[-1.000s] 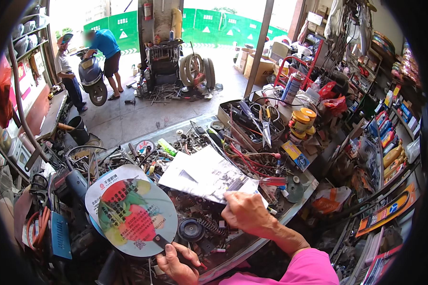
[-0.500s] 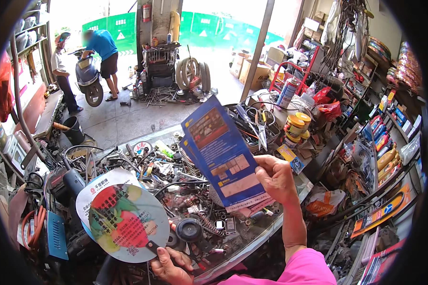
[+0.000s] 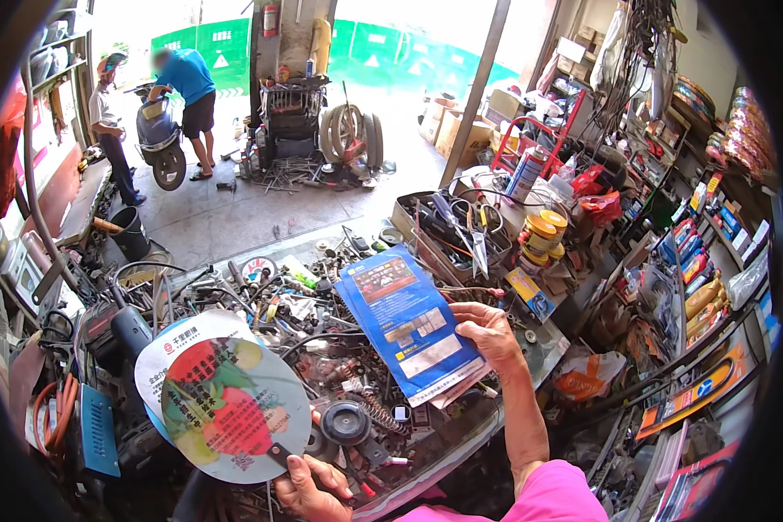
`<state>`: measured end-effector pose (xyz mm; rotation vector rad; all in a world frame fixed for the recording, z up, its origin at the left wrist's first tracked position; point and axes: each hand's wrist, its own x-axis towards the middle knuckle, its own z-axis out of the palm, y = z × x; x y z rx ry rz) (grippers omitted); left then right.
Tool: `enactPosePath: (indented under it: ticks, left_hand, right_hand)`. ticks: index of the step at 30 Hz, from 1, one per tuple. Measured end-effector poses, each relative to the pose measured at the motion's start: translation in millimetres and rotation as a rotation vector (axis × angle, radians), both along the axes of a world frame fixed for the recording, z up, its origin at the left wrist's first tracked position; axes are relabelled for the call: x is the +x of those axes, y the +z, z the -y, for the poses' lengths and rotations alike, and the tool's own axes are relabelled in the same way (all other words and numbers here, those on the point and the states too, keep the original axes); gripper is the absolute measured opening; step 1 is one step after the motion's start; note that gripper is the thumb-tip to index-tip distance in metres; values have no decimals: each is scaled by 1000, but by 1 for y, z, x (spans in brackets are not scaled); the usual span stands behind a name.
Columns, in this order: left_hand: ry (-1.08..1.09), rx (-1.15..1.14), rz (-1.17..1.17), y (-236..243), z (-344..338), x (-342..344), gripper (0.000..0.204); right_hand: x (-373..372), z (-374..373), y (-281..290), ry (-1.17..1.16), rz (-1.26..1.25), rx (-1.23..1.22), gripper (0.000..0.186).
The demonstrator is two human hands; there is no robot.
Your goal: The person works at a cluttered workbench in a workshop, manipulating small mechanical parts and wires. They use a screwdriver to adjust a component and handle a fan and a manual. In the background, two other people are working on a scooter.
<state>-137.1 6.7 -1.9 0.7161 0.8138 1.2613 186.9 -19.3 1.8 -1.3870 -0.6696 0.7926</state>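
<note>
My left hand (image 3: 313, 489) is closed around the short handle of a round hand fan (image 3: 274, 416), thumb on top, at the lower left. Fruit pictures and red print cover the fan's face. The white edge of a second fan or card (image 3: 181, 341) shows behind it; whether my hand holds that too is hidden. My right hand (image 3: 489, 337) pinches the right edge of a blue printed leaflet (image 3: 422, 324) between thumb and fingers. Another paper edge shows under the leaflet. It is just above the cluttered glass-topped counter, and I cannot tell whether it touches the parts.
Small metal parts and springs crowd the counter (image 3: 474, 426). Behind the leaflet stands a tool tray (image 3: 426, 239) with scissors (image 3: 478, 248); yellow tins (image 3: 544, 230) are beside it. Packed shelves line the right. Two people (image 3: 185, 83) (image 3: 111, 126) stand by a scooter (image 3: 161, 143).
My right hand has lowered the leaflet and tipped it flatter, uncovering more of the tool tray behind. The fan in my left hand has barely shifted.
</note>
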Motion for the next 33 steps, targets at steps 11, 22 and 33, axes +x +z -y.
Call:
enactPosePath:
  ticks: [11,22,33]
  left_hand:
    - [-44,-21,-16,2,0,3,45]
    - [-56,-29,-38,-1,0,0,44]
    - [-63,-33,-123,2,0,0,50]
  right_hand:
    - [-4,7,-15,-29,33,-139,16]
    - [26,25,3,19,21,-225,9]
    - [7,-6,-2,195,48,-176,35]
